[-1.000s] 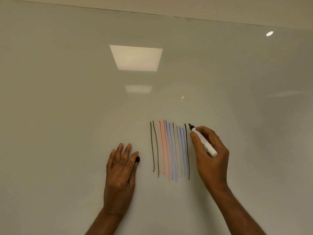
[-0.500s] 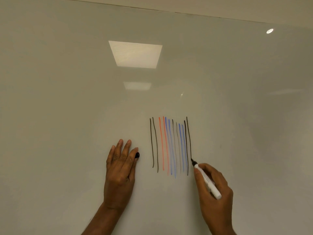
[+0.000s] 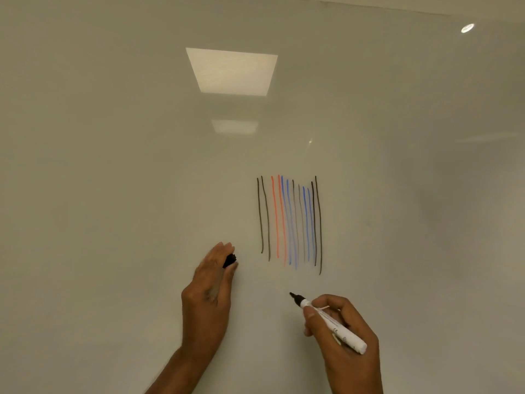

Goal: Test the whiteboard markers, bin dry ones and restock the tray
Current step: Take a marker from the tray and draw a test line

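Head camera view, looking at a glossy whiteboard [image 3: 113, 166] that fills the frame, with a ceiling light's reflection [image 3: 231, 71] at 12 o'clock. Near the centre I see a tight row of upright test lines [image 3: 289, 220]: black, red, blue, faint grey, blue, then two dark black strokes at the 3 o'clock edge. The right hand [image 3: 345, 336], at 5 o'clock in the frame, grips an uncapped white-barrelled marker [image 3: 332, 325] in a writing hold, fingers and thumb curled round the barrel. Its long axis runs from the butt at 4 o'clock to the black nib at 10 o'clock, and the nib sits below the lines, apart from them. The left hand [image 3: 207, 291], at 7 o'clock in the frame, pinches a small black cap [image 3: 229, 260] near its fingertips; which way the cap's open mouth faces is too small to make out. From the nib, the cap lies at 10 o'clock, almost on the marker's own axis, so I judge recapping needs little more than bringing the two hands together along that line. The dark strokes suggest a working marker. No tray or bin is in view.
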{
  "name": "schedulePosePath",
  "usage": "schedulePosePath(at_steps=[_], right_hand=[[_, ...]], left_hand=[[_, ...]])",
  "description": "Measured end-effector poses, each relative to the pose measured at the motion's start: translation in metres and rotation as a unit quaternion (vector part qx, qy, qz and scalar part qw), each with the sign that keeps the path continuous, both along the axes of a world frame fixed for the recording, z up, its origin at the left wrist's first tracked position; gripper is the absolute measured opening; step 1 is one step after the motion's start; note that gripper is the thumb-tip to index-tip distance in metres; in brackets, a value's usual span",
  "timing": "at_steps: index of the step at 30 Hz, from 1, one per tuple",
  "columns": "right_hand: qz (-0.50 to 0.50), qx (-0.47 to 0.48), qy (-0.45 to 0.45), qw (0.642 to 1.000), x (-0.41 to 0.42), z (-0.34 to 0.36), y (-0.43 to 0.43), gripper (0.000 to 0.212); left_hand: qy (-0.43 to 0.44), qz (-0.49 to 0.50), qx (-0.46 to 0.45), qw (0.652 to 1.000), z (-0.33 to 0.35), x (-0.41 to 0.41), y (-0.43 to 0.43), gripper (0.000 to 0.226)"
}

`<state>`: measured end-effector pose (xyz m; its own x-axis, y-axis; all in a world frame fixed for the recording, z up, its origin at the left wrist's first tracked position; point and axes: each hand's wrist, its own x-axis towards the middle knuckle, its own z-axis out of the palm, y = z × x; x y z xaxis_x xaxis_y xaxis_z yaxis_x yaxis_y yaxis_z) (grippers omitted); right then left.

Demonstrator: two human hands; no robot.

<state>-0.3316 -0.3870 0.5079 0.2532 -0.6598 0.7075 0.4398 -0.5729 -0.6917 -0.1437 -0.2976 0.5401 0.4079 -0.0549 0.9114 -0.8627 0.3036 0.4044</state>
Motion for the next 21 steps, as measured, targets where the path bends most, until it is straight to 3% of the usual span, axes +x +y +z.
schedulePosePath(at_steps=[2,4,9,11,13,21], right_hand=[[0.068,-0.017,0.014,0.997,0.002,0.000,0.019,0.010],[0.120,-0.029,0.032,0.992,0.007,-0.001,0.035,0.017],[0.162,-0.047,0.069,0.983,0.022,-0.005,0.064,0.021],[0.174,-0.040,0.073,0.981,0.028,-0.008,0.073,0.025],[0.180,-0.029,0.082,0.980,0.033,-0.011,0.081,0.025],[0.193,0.010,0.081,0.978,0.046,-0.020,0.104,0.024]], left_hand=[[0.135,-0.095,-0.001,0.986,-0.003,-0.021,0.016,0.031],[0.249,-0.188,-0.008,0.950,-0.006,-0.028,0.028,0.025],[0.448,-0.420,-0.063,0.787,-0.014,-0.025,0.054,0.022],[0.474,-0.457,-0.071,0.750,-0.021,-0.024,0.062,0.022],[0.474,-0.473,-0.066,0.739,-0.026,-0.026,0.070,0.027],[0.465,-0.468,-0.026,0.751,-0.041,-0.031,0.094,0.036]])
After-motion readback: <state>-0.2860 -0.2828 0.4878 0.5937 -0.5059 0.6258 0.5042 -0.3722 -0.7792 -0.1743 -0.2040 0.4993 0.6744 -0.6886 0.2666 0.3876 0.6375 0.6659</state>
